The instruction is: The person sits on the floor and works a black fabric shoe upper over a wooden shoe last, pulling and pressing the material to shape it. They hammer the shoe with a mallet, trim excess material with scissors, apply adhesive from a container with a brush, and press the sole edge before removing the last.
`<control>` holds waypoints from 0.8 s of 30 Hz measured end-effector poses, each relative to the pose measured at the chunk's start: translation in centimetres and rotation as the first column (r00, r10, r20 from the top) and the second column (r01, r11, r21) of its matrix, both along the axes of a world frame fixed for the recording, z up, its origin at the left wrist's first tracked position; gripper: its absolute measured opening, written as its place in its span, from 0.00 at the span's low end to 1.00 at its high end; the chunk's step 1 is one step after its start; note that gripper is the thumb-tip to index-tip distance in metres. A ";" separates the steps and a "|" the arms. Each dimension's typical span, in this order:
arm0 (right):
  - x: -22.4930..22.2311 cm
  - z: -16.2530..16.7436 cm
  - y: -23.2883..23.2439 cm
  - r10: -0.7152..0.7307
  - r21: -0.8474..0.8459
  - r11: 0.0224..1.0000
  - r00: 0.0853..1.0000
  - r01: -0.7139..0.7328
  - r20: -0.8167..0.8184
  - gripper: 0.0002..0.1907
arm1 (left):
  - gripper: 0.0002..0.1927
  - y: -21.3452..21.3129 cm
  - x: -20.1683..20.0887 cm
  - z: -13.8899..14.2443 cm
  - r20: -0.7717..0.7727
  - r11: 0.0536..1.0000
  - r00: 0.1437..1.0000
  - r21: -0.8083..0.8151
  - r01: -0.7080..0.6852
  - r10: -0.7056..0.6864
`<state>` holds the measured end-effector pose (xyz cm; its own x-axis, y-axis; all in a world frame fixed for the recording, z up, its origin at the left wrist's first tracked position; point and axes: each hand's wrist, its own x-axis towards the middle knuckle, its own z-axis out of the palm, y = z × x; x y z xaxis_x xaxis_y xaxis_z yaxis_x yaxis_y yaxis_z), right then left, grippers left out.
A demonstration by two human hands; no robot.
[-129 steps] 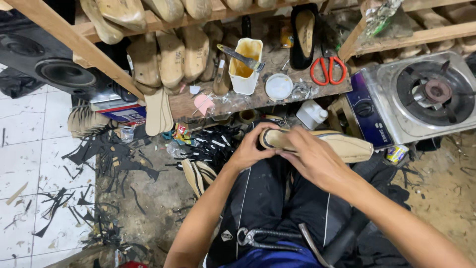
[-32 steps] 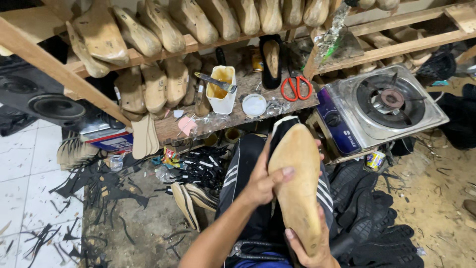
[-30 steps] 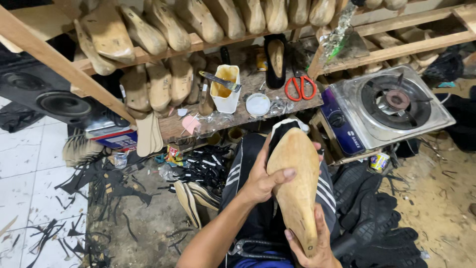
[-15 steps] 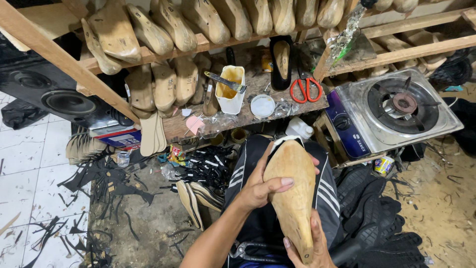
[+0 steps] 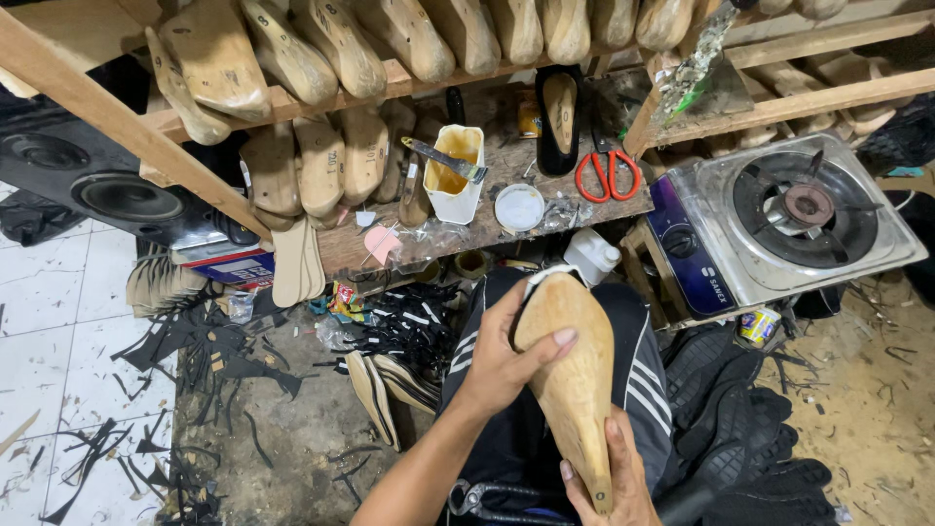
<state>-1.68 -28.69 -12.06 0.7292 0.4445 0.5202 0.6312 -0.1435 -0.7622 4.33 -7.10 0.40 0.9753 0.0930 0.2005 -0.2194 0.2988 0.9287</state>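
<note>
A tan wooden shoe last (image 5: pixel 573 370) stands sole-up over my lap, heel end away from me, with a black upper and a white edge showing at its far end. My left hand (image 5: pixel 504 358) wraps its left side, thumb pressed across the sole. My right hand (image 5: pixel 606 477) cups the pointed toe end from below, near the bottom edge of the view. Both hands rest over my black trousers with white stripes (image 5: pixel 638 380).
Ahead, a wooden bench (image 5: pixel 487 229) carries a glue pot with brush (image 5: pixel 455 173), red scissors (image 5: pixel 608 172) and a white lid (image 5: pixel 518 206). Wooden lasts (image 5: pixel 321 49) fill the shelf above. A gas stove (image 5: pixel 789 216) sits right, a speaker (image 5: pixel 107 190) left. Black scraps (image 5: pixel 224 360) litter the floor.
The last has gone from lying sideways across my lap to standing lengthwise, sole up. In the last second it turned slightly, and my left thumb slid across the sole.
</note>
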 end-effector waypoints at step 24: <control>29.0 2.1 5.2 -0.362 -0.243 0.917 0.915 0.315 -0.179 0.09 | 0.11 6.3 3.4 -7.4 -0.377 0.867 0.879 -0.285 -0.408 0.290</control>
<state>27.34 -23.51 -9.92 0.9386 0.2301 0.2571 0.3398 -0.4867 -0.8048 7.70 -0.85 -7.04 0.8687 0.4447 -0.2180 -0.0876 0.5711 0.8162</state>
